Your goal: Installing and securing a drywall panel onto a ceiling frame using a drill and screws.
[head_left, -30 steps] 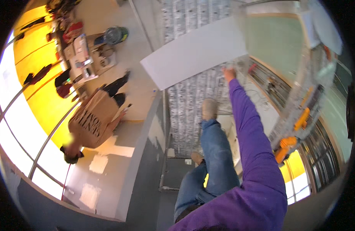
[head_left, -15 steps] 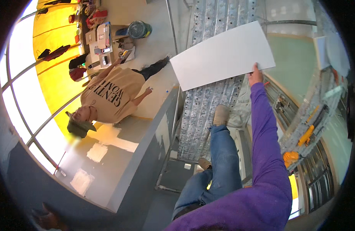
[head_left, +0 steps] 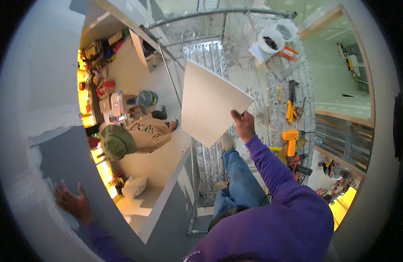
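Had L hand (head_left: 73, 202) at 8 o'clock by grey wall (head_left: 70, 157), w/ fingers spread & holding nothing; couldn't tell re contact. Gave panel no backup from there. Spotted co-worker (head_left: 149, 133) at 9 o'clock, prob. lower down; judged exposed to a drop on that side. Noted pole (head_left: 170, 76) at 11 o'clock, liable to catch panel edge on a swing L. Held panel (head_left: 212, 98) tilted, just off ctr at 12 o'clock, w/ R hand (head_left: 244, 124) only, at 3 o'clock: gripped near R corner, thumb side over face, fingertips mostly hidden. Risked pivot/slip due to off-ctr hold. On a swing R, risked knocking bucket (head_left: 265, 35) at 1 o'clock or yellow drill (head_left: 291, 139) at 3 o'clock.

Vs 0.5 s ago, L to R: saw L hand higher & clearer; saw co-worker's hat more from above; found panel nearer ctr & turned steeper, vs broad at 1 o'clock; kept R grip; got bucket & drill in fuller view.
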`<action>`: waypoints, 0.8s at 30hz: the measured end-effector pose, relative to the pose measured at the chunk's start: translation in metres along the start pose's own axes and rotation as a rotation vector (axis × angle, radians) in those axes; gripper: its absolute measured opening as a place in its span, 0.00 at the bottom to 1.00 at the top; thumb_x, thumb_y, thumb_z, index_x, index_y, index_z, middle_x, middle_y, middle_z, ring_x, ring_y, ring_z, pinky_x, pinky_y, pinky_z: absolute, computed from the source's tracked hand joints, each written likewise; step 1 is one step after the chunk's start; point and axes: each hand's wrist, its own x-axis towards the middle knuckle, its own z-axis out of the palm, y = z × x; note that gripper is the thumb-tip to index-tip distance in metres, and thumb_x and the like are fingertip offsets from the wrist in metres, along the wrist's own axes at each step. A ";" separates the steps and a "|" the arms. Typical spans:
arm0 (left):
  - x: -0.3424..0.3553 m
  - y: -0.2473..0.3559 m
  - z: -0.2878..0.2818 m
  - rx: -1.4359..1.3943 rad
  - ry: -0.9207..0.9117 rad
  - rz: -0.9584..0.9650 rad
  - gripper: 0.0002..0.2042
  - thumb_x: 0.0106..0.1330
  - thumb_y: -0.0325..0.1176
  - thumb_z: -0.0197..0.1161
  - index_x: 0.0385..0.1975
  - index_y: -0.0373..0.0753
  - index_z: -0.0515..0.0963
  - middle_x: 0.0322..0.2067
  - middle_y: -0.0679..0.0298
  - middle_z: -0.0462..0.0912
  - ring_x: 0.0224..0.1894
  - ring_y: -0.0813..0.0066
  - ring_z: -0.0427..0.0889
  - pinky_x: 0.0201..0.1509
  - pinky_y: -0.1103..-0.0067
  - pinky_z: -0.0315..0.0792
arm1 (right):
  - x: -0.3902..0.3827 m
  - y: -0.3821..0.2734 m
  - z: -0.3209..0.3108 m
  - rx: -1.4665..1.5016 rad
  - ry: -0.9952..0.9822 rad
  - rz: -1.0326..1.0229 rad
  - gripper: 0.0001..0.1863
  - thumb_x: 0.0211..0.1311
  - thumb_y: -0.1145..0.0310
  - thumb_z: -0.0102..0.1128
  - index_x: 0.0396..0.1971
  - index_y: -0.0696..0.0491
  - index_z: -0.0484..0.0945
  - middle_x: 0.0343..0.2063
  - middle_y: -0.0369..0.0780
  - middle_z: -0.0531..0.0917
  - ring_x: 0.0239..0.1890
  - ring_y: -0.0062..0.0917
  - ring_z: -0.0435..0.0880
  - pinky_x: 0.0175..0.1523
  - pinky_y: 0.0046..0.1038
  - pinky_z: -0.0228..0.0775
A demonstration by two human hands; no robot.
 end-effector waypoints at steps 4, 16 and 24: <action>-0.040 0.030 -0.040 -0.717 0.145 -0.182 0.32 0.64 0.45 0.67 0.65 0.38 0.65 0.67 0.51 0.64 0.71 0.47 0.58 0.72 0.55 0.56 | -0.104 -0.084 -0.027 0.189 -0.112 -0.084 0.20 0.69 0.58 0.63 0.49 0.60 0.79 0.43 0.37 0.85 0.45 0.21 0.81 0.51 0.26 0.72; -0.215 0.100 -0.222 -1.712 -0.383 -0.481 0.44 0.62 0.57 0.67 0.70 0.34 0.57 0.67 0.46 0.64 0.69 0.50 0.64 0.73 0.62 0.58 | -0.349 -0.235 -0.052 0.339 -0.442 -0.404 0.16 0.72 0.63 0.60 0.49 0.60 0.80 0.42 0.38 0.85 0.43 0.19 0.80 0.52 0.27 0.73; -0.309 0.046 -0.265 -1.886 -0.328 -0.802 0.26 0.73 0.53 0.56 0.48 0.30 0.77 0.42 0.60 0.82 0.46 0.72 0.77 0.53 0.70 0.71 | -0.401 -0.262 -0.007 0.297 -0.773 -0.399 0.14 0.72 0.64 0.60 0.47 0.59 0.81 0.40 0.37 0.86 0.44 0.18 0.80 0.52 0.26 0.73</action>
